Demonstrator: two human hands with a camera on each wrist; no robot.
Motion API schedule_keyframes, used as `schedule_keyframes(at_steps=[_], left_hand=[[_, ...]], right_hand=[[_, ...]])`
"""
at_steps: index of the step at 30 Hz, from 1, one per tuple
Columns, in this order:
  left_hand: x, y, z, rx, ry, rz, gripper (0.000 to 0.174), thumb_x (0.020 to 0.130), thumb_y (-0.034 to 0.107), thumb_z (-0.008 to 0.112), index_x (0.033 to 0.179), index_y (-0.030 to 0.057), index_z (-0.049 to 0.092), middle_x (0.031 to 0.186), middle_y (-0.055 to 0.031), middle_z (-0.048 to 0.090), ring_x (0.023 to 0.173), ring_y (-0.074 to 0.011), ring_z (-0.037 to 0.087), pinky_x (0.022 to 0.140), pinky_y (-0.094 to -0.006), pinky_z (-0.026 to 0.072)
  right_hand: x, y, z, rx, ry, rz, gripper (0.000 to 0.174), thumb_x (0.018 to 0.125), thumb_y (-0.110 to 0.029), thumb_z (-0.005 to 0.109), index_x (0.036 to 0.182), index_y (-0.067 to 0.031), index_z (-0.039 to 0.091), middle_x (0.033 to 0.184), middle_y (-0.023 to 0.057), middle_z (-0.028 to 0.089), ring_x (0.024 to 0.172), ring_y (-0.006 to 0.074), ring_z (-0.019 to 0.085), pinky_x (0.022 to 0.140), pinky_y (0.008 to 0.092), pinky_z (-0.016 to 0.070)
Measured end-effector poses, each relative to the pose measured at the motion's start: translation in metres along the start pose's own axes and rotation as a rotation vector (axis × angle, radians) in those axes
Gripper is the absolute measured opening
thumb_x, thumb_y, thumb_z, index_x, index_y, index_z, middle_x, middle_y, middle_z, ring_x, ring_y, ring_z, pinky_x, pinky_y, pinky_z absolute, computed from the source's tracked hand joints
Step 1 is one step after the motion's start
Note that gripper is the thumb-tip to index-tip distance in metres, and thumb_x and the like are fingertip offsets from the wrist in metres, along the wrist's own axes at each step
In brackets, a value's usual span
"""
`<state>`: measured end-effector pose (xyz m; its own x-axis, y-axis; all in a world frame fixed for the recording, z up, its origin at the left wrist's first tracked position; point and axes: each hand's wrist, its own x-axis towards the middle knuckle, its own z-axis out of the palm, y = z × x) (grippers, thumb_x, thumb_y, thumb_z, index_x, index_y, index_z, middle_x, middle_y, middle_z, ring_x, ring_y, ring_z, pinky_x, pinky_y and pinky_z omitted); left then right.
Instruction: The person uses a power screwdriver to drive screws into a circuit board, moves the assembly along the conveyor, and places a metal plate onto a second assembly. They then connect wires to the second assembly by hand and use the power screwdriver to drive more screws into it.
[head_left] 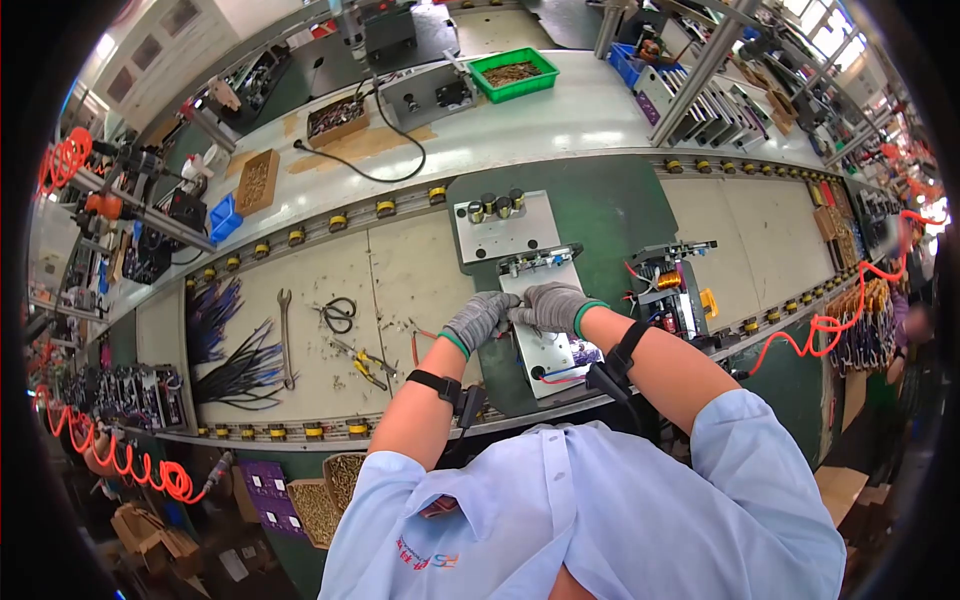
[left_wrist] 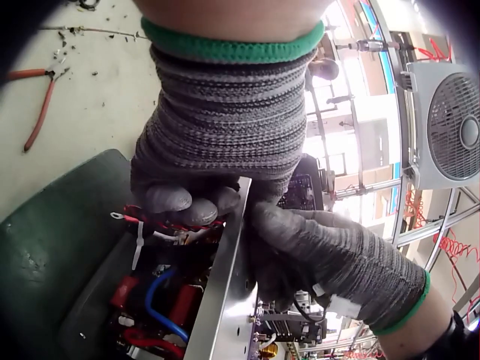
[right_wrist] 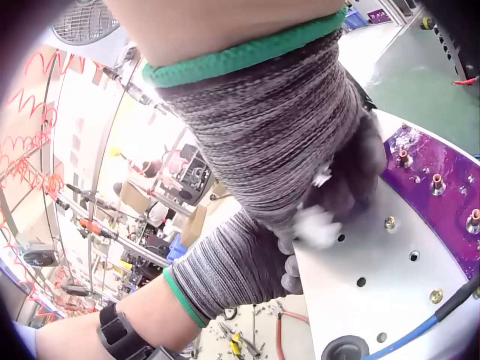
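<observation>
Both hands wear grey knit gloves with green cuffs and meet at the left edge of a metal plate (head_left: 541, 350). My left hand (head_left: 482, 320) grips this edge, its fingertips curled over the side with wires and components. My right hand (head_left: 552, 306) lies over the flat face, fingers bent, close against the left; what its fingertips hold is hidden, so I cannot tell. A blurred white patch (right_wrist: 316, 226) shows at those fingertips. A purple circuit board (right_wrist: 442, 176) borders the plate. Inside are a blue wire (left_wrist: 156, 304) and a red wire with a ring terminal (left_wrist: 118, 216).
Cutters (head_left: 365, 362), scissors (head_left: 338, 315), a wrench (head_left: 286, 340) and black cable bundles (head_left: 240, 370) lie left on the line. A second assembly (head_left: 668, 290) stands right of the plate. Another metal plate with black cylinders (head_left: 505, 225) lies beyond. A green bin (head_left: 512, 75) sits farther back.
</observation>
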<state>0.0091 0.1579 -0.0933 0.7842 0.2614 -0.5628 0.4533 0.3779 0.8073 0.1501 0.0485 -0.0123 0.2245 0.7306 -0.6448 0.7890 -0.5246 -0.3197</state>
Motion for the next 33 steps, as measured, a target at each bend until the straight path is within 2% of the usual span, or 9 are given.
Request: schedule_keyframes(at_steps=[2, 6, 12, 15, 18, 22, 24, 28, 33], left_hand=[[-0.002, 0.003, 0.001, -0.075, 0.022, -0.025, 0.023, 0.096, 0.028, 0.061, 0.088, 0.007, 0.066, 0.062, -0.0009, 0.058, 0.049, -0.0118, 0.052, 0.044, -0.0255, 0.0397], [0.008, -0.003, -0.008, -0.098, 0.026, -0.136, 0.029, 0.095, 0.034, 0.066, 0.08, 0.0098, 0.063, 0.062, -0.0009, 0.058, 0.05, -0.0124, 0.053, 0.044, -0.0255, 0.0403], [-0.017, 0.026, -0.007, 0.122, 0.001, -0.071, 0.034, 0.092, 0.041, 0.069, 0.082, 0.0088, 0.062, 0.063, -0.0007, 0.058, 0.052, -0.0107, 0.054, 0.046, -0.0255, 0.0415], [-0.019, 0.025, -0.006, 0.227, -0.057, -0.084, 0.036, 0.091, 0.041, 0.07, 0.085, 0.0067, 0.063, 0.063, -0.0004, 0.058, 0.053, -0.01, 0.051, 0.049, -0.0264, 0.041], [-0.017, 0.024, 0.007, 0.31, 0.044, 0.006, 0.038, 0.09, 0.042, 0.072, 0.088, 0.0047, 0.064, 0.063, 0.0003, 0.056, 0.053, -0.0103, 0.048, 0.052, -0.0273, 0.0401], [-0.027, 0.041, 0.012, 0.475, 0.084, -0.046, 0.045, 0.091, 0.049, 0.068, 0.084, 0.0041, 0.064, 0.061, -0.0004, 0.056, 0.051, -0.0112, 0.048, 0.052, -0.0287, 0.0408], [-0.031, 0.043, 0.014, 0.272, 0.102, -0.131, 0.047, 0.093, 0.051, 0.064, 0.084, 0.0047, 0.064, 0.06, -0.002, 0.058, 0.049, -0.0117, 0.051, 0.05, -0.0297, 0.0418], [-0.019, 0.046, 0.016, 0.345, 0.089, -0.186, 0.046, 0.094, 0.052, 0.063, 0.089, 0.0066, 0.065, 0.058, -0.0021, 0.059, 0.047, -0.0114, 0.051, 0.047, -0.0308, 0.0421], [-0.018, 0.046, 0.022, 0.466, 0.132, -0.14, 0.045, 0.093, 0.049, 0.062, 0.088, 0.0043, 0.066, 0.058, -0.003, 0.059, 0.047, -0.0138, 0.054, 0.049, -0.032, 0.0447]], right_hand=[[0.009, -0.008, 0.003, -0.191, 0.081, -0.021, 0.055, 0.093, -0.052, 0.049, 0.108, -0.0042, 0.07, 0.095, 0.0161, 0.074, 0.092, 0.0343, 0.07, 0.087, 0.0465, 0.0525], [0.003, -0.009, -0.014, -0.217, -0.051, -0.125, 0.047, 0.095, -0.046, 0.047, 0.109, -0.0075, 0.07, 0.093, 0.0169, 0.073, 0.092, 0.0349, 0.07, 0.086, 0.048, 0.0525], [-0.016, 0.005, -0.015, -0.341, 0.116, -0.17, 0.041, 0.095, -0.043, 0.05, 0.099, -0.0108, 0.073, 0.081, 0.0154, 0.071, 0.082, 0.0351, 0.07, 0.078, 0.0467, 0.0535], [-0.046, 0.029, -0.009, -0.135, 0.354, -0.249, 0.041, 0.092, -0.044, 0.053, 0.082, -0.0097, 0.073, 0.074, 0.0153, 0.069, 0.071, 0.034, 0.069, 0.066, 0.0471, 0.0537], [-0.059, 0.032, 0.01, -0.218, 0.197, -0.294, 0.041, 0.092, -0.043, 0.053, 0.079, -0.0087, 0.072, 0.073, 0.0149, 0.068, 0.072, 0.0346, 0.069, 0.067, 0.0475, 0.0537], [-0.04, 0.036, 0.044, -0.198, 0.2, -0.391, 0.041, 0.091, -0.041, 0.052, 0.078, -0.0073, 0.072, 0.074, 0.0149, 0.068, 0.071, 0.0353, 0.068, 0.068, 0.0481, 0.0534], [-0.037, 0.035, 0.047, -0.208, 0.186, -0.387, 0.041, 0.09, -0.041, 0.052, 0.079, -0.0072, 0.071, 0.074, 0.0154, 0.068, 0.071, 0.0358, 0.068, 0.068, 0.0483, 0.053], [-0.035, 0.03, 0.046, -0.238, 0.121, -0.337, 0.041, 0.09, -0.043, 0.051, 0.082, -0.008, 0.072, 0.076, 0.0159, 0.069, 0.074, 0.0362, 0.069, 0.071, 0.0486, 0.0531], [-0.036, 0.028, 0.046, -0.216, 0.109, -0.341, 0.04, 0.089, -0.043, 0.053, 0.085, -0.0078, 0.072, 0.081, 0.0155, 0.069, 0.077, 0.036, 0.068, 0.073, 0.0477, 0.0533]])
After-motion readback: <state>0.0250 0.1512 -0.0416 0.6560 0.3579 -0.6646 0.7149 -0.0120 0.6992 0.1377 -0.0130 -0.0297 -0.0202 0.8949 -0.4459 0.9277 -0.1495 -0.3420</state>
